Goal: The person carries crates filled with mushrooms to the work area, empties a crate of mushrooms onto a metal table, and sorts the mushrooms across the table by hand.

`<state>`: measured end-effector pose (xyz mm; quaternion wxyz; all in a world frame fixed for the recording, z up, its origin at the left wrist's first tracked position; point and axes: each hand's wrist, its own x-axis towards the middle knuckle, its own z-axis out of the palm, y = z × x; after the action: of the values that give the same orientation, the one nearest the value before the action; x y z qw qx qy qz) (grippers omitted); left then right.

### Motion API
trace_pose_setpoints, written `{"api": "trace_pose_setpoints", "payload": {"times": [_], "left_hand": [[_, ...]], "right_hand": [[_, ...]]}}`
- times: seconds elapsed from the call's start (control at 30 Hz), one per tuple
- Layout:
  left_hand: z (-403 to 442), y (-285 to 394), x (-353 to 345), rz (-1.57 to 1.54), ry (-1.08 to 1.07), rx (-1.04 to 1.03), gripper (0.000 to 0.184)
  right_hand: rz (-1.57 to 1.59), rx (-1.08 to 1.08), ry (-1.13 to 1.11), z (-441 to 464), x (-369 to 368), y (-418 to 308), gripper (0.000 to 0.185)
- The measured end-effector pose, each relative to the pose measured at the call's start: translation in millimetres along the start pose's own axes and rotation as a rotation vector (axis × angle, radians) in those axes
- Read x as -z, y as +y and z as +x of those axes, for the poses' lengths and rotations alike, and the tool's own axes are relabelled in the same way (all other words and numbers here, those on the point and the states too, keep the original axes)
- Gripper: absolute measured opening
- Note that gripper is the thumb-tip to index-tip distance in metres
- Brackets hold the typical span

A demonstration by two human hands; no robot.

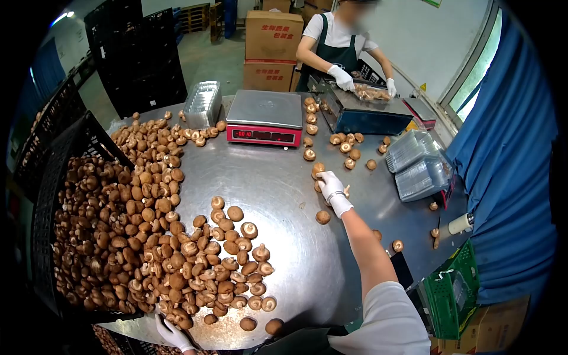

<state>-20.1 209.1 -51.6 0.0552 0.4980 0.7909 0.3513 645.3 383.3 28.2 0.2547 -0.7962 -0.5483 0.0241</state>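
My right hand [332, 186], in a white glove, reaches over the middle of the steel table with its fingers curled round shiitake mushrooms. One brown mushroom [318, 169] shows at its fingertips, and a pale stem [347, 190] sticks out on its other side. The palm's contents are partly hidden. Down at the front edge, my gloved left hand [171, 335] rests against the big mushroom heap [177, 260], thumb and fingers apart, grasping nothing that I can see. The heap spills from a tipped black crate [50, 195] on the left.
A red scale [263, 117] stands at the back beside stacked clear trays [202, 105]. Opposite, a gloved co-worker [340, 44] handles a packed tray [371, 93] on a wrapping machine [361, 115]. More clear trays [419, 165] lie right, above a green crate [449, 293].
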Motion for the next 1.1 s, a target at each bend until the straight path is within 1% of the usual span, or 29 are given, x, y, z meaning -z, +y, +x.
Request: {"api": "trace_pose_setpoints", "payload": {"times": [0.03, 0.07, 0.1, 0.17, 0.2, 0.27, 0.3, 0.37, 0.43, 0.5, 0.53, 0.6, 0.63, 0.67, 0.7, 0.77, 0.83, 0.87, 0.9, 0.93, 0.97, 1.03, 1.07, 1.1], "left_hand": [[0.1, 0.8, 0.1, 0.005, 0.0, -0.004, 0.039], [-0.2, 1.8, 0.0, -0.012, 0.003, -0.005, 0.039], [0.0, 2.5, 0.1, -0.029, 0.005, -0.007, 0.038], [1.4, -0.5, -1.1, -0.013, 0.01, -0.008, 0.038], [1.5, -2.3, -1.5, -0.022, 0.005, -0.005, 0.039], [0.1, -2.9, -1.8, -0.034, 0.004, 0.009, 0.039], [0.3, 1.0, -0.4, -0.031, 0.008, 0.022, 0.038], [-1.9, 7.3, 1.7, -0.087, 0.021, -0.024, 0.036], [-2.0, 2.0, 0.2, -0.047, 0.037, -0.046, 0.035], [-1.8, 12.3, 2.2, -0.092, 0.042, -0.037, 0.034], [-0.8, 11.2, 1.8, -0.079, 0.054, -0.072, 0.033], [-1.0, 11.6, 2.9, -0.059, 0.057, -0.072, 0.034], [-1.6, 11.8, 3.3, -0.052, 0.055, -0.074, 0.034], [-2.1, 9.4, 2.2, -0.06, 0.057, -0.068, 0.034], [-2.3, 9.5, 1.6, -0.064, 0.064, -0.066, 0.034], [-2.6, 10.8, 2.2, -0.074, 0.059, -0.05, 0.034], [-1.6, 11.1, 2.7, -0.069, 0.057, -0.059, 0.034], [-1.4, 11.1, 2.9, -0.06, 0.063, -0.069, 0.034], [-1.4, 12.4, 3.2, -0.053, 0.069, -0.08, 0.034], [-1.9, 14.7, 4.9, -0.07, 0.056, -0.062, 0.035], [-1.4, 14.7, 5.7, -0.073, 0.06, -0.055, 0.035], [-0.8, 13.4, 3.9, -0.094, 0.048, -0.043, 0.036], [-0.6, 15.4, 4.3, -0.095, 0.055, -0.042, 0.035], [-1.0, 15.6, 3.5, -0.088, 0.055, -0.029, 0.035]], "right_hand": [[0.127, -0.124, 0.039, -1.6, -4.0, 5.9, 0.024], [0.291, -0.195, 0.072, -2.7, -8.0, 12.2, 0.02], [0.406, -0.261, 0.087, -1.3, -8.7, 17.8, 0.02], [0.526, -0.336, 0.074, 3.9, -18.7, 37.1, 0.025], [0.525, -0.333, 0.07, 2.8, -15.2, 34.9, 0.025], [-0.061, -0.088, -0.051, -2.5, -4.9, 20.8, 0.04], [-0.056, -0.069, -0.069, -1.9, -3.3, 15.0, 0.04], [-0.431, -0.015, -0.155, -4.9, -5.2, 6.1, 0.051], [-0.423, -0.11, -0.138, -0.2, 1.9, -1.0, 0.053], [-0.374, -0.06, -0.025, 1.2, 4.8, -1.4, 0.051], [-0.332, 0.036, 0.034, -7.0, 10.1, -14.9, 0.048], [-0.251, 0.274, 0.073, -36.5, 11.2, -36.9, 0.047], [-0.196, 0.403, 0.002, -54.7, 11.0, -45.6, 0.046], [-0.205, 0.474, -0.115, -76.0, 3.6, -45.5, 0.049], [-0.334, 0.576, -0.073, -101.6, -1.7, -47.0, 0.054], [-0.37, 0.55, -0.166, -120.6, -5.3, -33.9, 0.055], [-0.442, 0.352, -0.195, -105.8, 5.1, -11.9, 0.054], [-0.581, 0.358, -0.033, -93.8, -0.9, 11.3, 0.054], [-0.612, 0.172, -0.186, -75.0, 9.5, 15.2, 0.055], [-0.634, 0.108, -0.075, -67.9, 14.2, 20.0, 0.06], [-0.672, -0.018, -0.064, -55.9, 15.1, 21.7, 0.068], [-0.535, 0.097, 0.042, -44.8, 22.0, -18.1, 0.072], [-0.284, 0.316, 0.035, -39.1, 23.0, -42.3, 0.066], [-0.158, 0.447, -0.036, -45.1, 28.1, -91.9, 0.057]]}}
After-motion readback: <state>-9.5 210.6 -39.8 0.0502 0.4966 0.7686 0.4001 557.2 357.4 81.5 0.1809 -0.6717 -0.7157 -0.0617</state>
